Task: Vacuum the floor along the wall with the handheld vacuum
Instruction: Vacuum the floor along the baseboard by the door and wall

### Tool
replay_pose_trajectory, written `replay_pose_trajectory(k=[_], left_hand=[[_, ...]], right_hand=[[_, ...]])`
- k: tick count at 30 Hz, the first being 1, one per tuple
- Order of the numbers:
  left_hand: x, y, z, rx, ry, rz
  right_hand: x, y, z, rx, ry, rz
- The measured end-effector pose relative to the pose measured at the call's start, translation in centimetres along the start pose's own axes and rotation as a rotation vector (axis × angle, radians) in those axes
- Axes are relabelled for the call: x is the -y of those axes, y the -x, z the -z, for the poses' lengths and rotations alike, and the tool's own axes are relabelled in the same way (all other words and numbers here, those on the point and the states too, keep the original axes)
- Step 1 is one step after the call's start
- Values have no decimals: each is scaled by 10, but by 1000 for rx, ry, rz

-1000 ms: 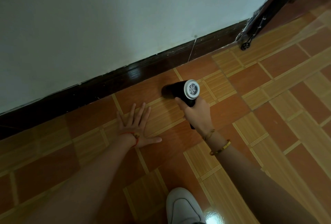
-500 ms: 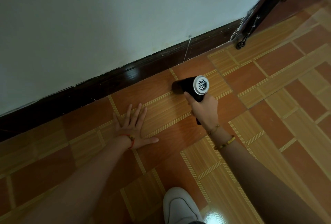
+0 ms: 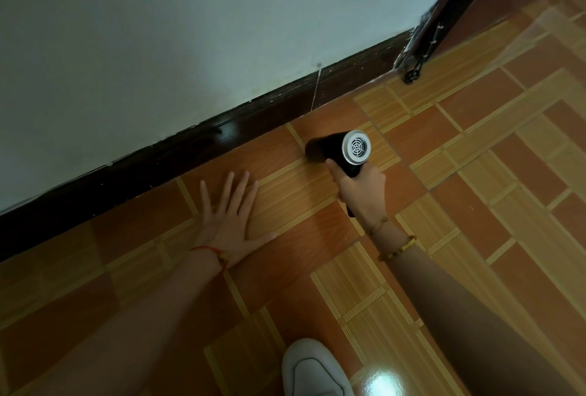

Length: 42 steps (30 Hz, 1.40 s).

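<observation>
- Head view: the left hand [image 3: 231, 224] lies palm down on the tiled floor [image 3: 475, 205], fingers straight and spread toward 12 o'clock, thumb out toward 3 o'clock. It holds nothing.
- The right hand [image 3: 361, 189] is curled round the grip of the handheld vacuum [image 3: 336, 150], thumb lying along the grip's left side.
- The vacuum sits at about 2 o'clock from the left hand. Its black barrel points to 9 o'clock, low over the floor near the dark baseboard [image 3: 222, 142] under the pale wall [image 3: 190, 31]. Its round grilled rear cap faces the camera. Whether the nozzle touches the tiles cannot be told.
- Count: two hands, one vacuum, one white shoe [image 3: 314, 370] at 6 o'clock of the view, two bracelets [image 3: 396, 248] on the right wrist, one red cord [image 3: 206, 249] on the left wrist.
- At 1 o'clock of the view a dark door frame [image 3: 444, 15] meets the end of the baseboard.
- Against one second ago, the vacuum and the right hand have moved rightward along the wall, past the pale seam in the baseboard and toward the door frame. The left hand stays flat on the same striped tile.
</observation>
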<state>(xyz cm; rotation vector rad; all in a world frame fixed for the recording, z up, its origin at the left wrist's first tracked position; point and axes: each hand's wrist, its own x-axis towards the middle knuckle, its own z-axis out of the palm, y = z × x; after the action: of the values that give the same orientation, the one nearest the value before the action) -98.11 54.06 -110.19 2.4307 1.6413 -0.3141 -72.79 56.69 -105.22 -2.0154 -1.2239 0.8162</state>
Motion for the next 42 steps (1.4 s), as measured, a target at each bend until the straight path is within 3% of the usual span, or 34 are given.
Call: replay_pose_trajectory(k=[3, 10, 16, 24, 31, 37, 42], left_hand=[[-6, -23, 7, -12, -30, -48], [-23, -73, 28, -32, -146, -152], [-43, -104, 34, -28, -97, -218], [-60, -117, 22, -72, 30, -314], [-65, -118, 8, -174, 122, -283], [-65, -116, 6, -218, 156, -270], [-64, -116, 6, -219, 167, -268]], right_hand=[[-4, -1, 2, 38, -3, 10], [-18, -23, 22, -111, 19, -36], [-26, -32, 32, -96, -18, -24], [-31, -55, 46, -199, 16, -52], [-32, -66, 53, -235, 15, -48], [-29, -66, 52, -170, 9, -65], [-25, -79, 59, -254, -35, -99]])
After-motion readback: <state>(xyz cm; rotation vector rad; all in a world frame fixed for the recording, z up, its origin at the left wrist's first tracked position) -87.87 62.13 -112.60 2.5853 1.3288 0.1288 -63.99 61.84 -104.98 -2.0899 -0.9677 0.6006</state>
